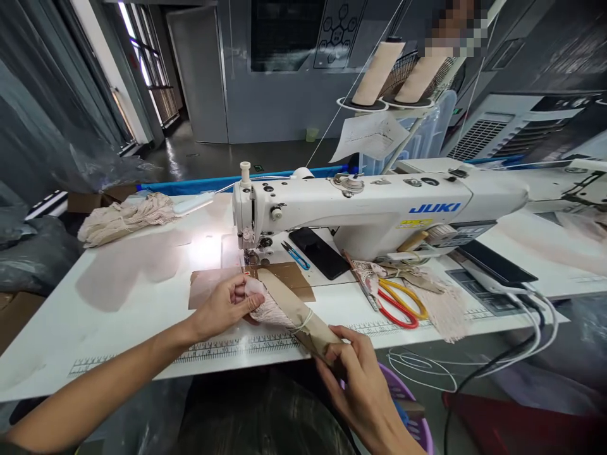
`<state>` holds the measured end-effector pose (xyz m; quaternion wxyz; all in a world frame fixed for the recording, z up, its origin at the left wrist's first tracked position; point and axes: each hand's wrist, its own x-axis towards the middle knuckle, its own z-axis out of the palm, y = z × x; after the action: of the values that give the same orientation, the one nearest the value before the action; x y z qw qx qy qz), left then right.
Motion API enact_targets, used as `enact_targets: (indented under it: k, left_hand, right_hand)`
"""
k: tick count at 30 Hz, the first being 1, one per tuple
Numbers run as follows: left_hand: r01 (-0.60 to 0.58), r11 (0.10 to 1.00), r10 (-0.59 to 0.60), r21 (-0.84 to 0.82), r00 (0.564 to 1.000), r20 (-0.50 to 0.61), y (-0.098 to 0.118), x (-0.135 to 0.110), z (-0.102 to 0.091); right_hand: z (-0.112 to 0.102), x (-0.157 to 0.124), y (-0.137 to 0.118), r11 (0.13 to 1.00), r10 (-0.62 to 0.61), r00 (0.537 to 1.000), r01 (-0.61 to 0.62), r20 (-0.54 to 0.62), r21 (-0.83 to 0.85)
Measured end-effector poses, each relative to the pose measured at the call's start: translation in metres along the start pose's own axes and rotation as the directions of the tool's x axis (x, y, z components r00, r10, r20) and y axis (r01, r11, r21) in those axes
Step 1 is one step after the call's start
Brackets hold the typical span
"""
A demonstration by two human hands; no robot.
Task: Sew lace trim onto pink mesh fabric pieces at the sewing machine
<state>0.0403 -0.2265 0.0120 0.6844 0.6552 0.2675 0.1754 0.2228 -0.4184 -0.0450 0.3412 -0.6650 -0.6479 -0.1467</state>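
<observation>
My left hand [232, 302] pinches a bit of pale pink lace fabric [272, 311] near the sewing machine's needle area. Beside the lace, a long tan strip [289, 300], fabric or paper, slants down to the right, with a thin pale tie around both. My right hand [351, 366] is closed around the strip's lower end at the table edge. A brown piece of card or cloth [206, 291] lies flat beneath them under the presser foot. Behind stands the white JUKI sewing machine [379, 205], its lamp lighting the table left of the needle.
Blue thread snips [296, 256], a black phone [318, 251] and red-and-yellow-handled scissors [401, 303] lie right of the needle. Lace scraps [448, 309] are beyond them. A lace bundle [130, 218] rests at back left. Thread cones [379, 72] stand above; a purple basket [422, 423] sits below.
</observation>
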Motion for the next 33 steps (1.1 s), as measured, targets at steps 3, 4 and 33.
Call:
enact_targets:
  k: [3,4,33]
  left_hand:
    - [-0.072,0.995,0.070,-0.065,0.997,-0.041,0.002,0.003,0.002]
    - [-0.099,0.991,0.096,-0.085,0.994,-0.044,0.002,0.003,0.003]
    - [-0.206,0.951,0.167,-0.230,0.970,-0.180,0.002,0.032,0.022]
  right_hand:
    - [0.005,0.003,-0.002,0.999,0.042,0.998,-0.042,-0.039,-0.007]
    - [0.007,0.003,-0.003,0.999,0.053,0.997,-0.054,-0.061,-0.007]
    - [0.021,0.020,-0.011,0.755,0.574,0.812,-0.574,0.106,0.317]
